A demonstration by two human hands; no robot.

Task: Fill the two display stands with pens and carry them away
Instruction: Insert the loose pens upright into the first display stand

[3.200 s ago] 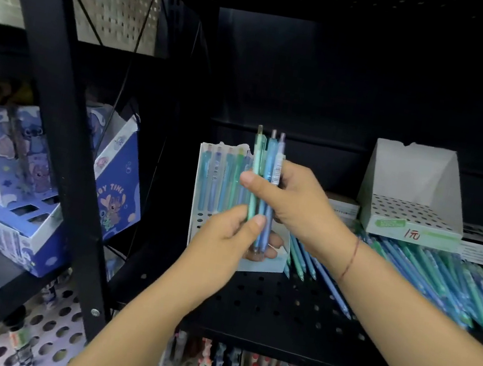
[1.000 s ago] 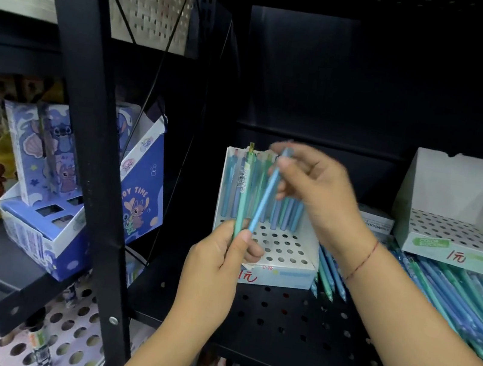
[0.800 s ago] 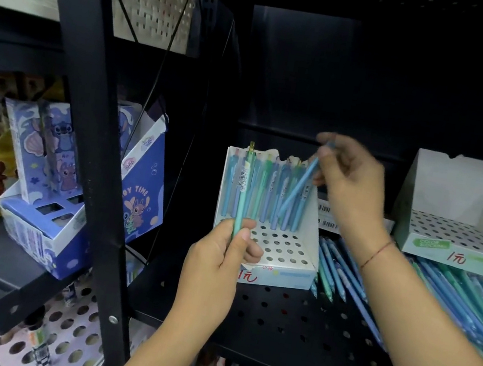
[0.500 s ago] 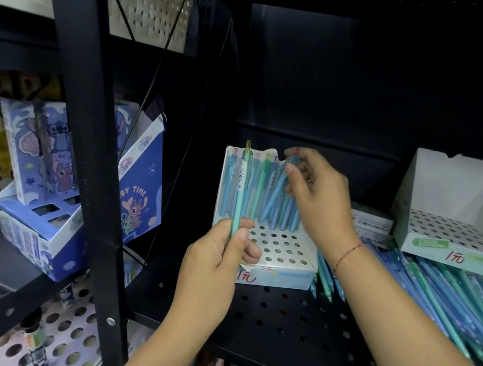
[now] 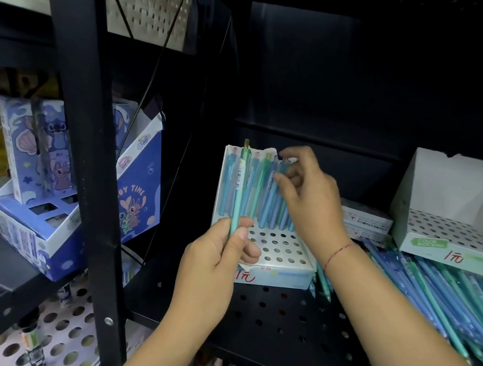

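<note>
Left hand (image 5: 215, 261) pinches one green pen (image 5: 239, 189) upright before the white display stand (image 5: 283, 252), marked "1元". Only its far row is filled, and there the right hand (image 5: 310, 200) pinches the standing pens (image 5: 259, 192). Further right, loose pens (image 5: 453, 295) lie heaped beside the empty second stand (image 5: 454, 229), also marked "1元": filling is barely begun, carrying not started.

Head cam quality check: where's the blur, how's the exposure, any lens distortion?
Head view: shelf back panel nearly black, detail lost; loose pens at right smeared, right hand fingertips soft too; green pen in the left hand is sharp enough to show its barcode label; black upright leans and bows, wide-angle distortion.
</note>
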